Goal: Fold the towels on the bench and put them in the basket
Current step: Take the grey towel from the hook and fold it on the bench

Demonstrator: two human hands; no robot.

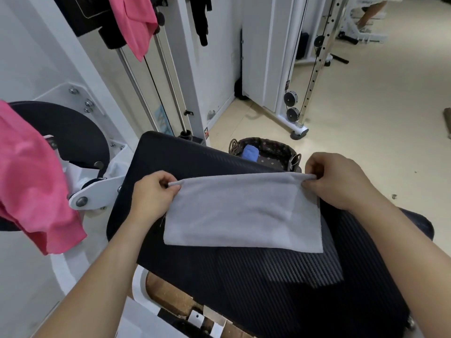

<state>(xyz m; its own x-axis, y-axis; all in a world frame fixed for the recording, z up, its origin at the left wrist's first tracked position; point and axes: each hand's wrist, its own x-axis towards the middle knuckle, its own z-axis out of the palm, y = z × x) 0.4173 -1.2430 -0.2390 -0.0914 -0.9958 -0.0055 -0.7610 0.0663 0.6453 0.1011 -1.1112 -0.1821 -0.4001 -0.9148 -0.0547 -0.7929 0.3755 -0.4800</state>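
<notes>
A grey towel (241,213) lies folded over on the black padded bench (244,272), its far edge lifted. My left hand (153,193) pinches the towel's far left corner. My right hand (336,179) pinches the far right corner. Beyond the bench, on the floor, stands a brown woven basket (271,148) with a folded blue towel (251,152) inside it.
A pink towel (31,191) hangs over a black pad at the left, another pink towel (135,23) hangs from the cable machine (185,69) behind the bench. A white pulley rack (312,69) stands on the beige floor at the right.
</notes>
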